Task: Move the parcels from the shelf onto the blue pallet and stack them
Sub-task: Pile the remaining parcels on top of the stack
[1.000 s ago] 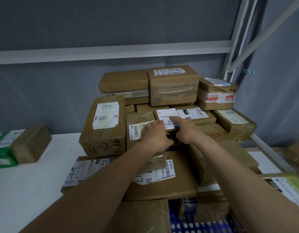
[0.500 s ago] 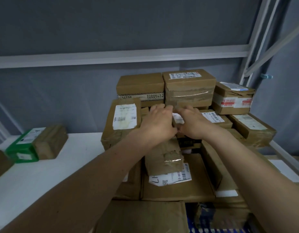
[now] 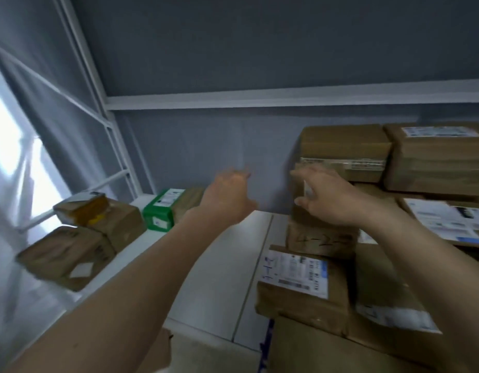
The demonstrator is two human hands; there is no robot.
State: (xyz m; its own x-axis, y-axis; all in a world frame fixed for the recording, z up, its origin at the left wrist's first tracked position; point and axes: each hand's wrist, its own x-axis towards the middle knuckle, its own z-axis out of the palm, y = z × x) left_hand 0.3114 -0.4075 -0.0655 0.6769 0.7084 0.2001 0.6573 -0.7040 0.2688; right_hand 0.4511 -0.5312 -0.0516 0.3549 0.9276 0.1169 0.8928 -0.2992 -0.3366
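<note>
Two hands out: our left hand (image 3: 227,200) hangs spread, fingers apart, over the white shelf (image 3: 219,265); right hand (image 3: 330,200) rests, fingers loose, against the upright parcel (image 3: 319,235).

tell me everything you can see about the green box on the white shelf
The green box is a small rectangular carton with green sides and white labels on its top and near face; the print is too blurred to read. It lies flat at the back of the white shelf, near the grey wall. A brown wrapped parcel sits right against its right side. The left hand, open, reaches toward that area but overlaps only the brown parcel, not the green box. Its left side stands free.
</note>
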